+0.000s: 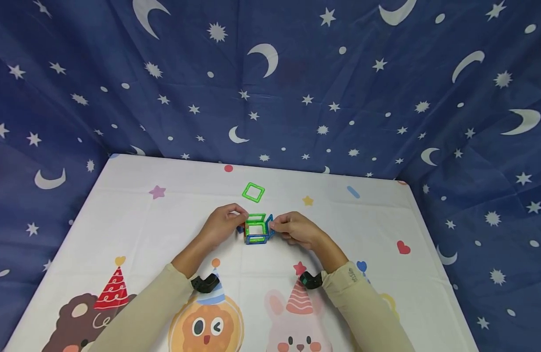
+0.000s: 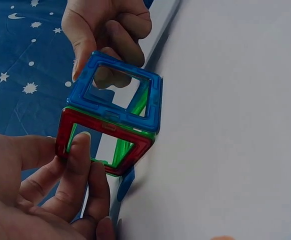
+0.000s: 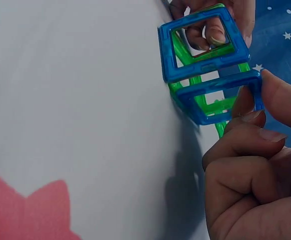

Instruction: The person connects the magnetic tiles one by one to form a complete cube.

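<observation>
Between the two hands stands a small box-like build of square magnetic tiles, with green, red and blue frames. My left hand [image 1: 219, 225] pinches the side with the red tile [image 2: 108, 128], its fingers at that tile's edge and opening. My right hand [image 1: 298, 229] pinches a blue tile [image 3: 220, 82] between thumb and fingers; it is tilted outward at the build's right side. Another blue tile [image 2: 155, 105] forms the near wall. A green tile [image 1: 256, 216] leans at the back. A bit of blue [image 2: 127, 184] shows below the red tile, mostly hidden.
A loose green square tile [image 1: 245, 189] lies flat on the table behind the build. The white tablecloth [image 1: 120, 210] carries printed stars, hearts and cartoon animals. A dark blue curtain [image 1: 292, 127] with moons and stars hangs behind the table and at its sides.
</observation>
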Tool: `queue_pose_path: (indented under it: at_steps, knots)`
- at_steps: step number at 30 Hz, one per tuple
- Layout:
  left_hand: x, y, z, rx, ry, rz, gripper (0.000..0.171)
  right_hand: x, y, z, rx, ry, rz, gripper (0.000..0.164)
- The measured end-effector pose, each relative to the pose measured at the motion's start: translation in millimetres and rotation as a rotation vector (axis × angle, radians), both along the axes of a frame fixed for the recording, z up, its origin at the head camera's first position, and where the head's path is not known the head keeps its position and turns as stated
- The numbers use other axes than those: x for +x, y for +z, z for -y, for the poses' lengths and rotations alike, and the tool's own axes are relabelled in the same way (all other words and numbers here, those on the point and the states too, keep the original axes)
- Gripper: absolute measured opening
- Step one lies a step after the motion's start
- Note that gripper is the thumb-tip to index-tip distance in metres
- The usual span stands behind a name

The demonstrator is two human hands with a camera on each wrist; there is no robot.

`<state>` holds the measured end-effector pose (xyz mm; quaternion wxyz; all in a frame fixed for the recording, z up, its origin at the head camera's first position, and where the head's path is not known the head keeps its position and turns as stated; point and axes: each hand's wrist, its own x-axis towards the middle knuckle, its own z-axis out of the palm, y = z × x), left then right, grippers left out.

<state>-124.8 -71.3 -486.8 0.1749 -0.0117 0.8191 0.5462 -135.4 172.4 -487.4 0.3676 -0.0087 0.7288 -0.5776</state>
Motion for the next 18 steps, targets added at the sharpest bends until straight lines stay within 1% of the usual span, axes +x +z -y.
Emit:
queue_pose_path:
  at_steps: [4, 11, 18]
  knots:
    - [-0.2, 0.1, 0.5, 0.006, -0.007, 0.002, 0.017, -0.6, 1.9, 6.5, 0.021, 0.013, -0.011, 0.042]
    - [0.5, 0.1, 0.6, -0.004, -0.012, 0.004, 0.018, 0.2, 5.2, 11.5, 0.053, 0.012, -0.012, 0.040]
    - [0.8, 1.8, 1.2, -0.001, -0.014, 0.011, 0.018, -0.6, 4.6, 11.7, 0.043, 0.008, -0.017, 0.041]
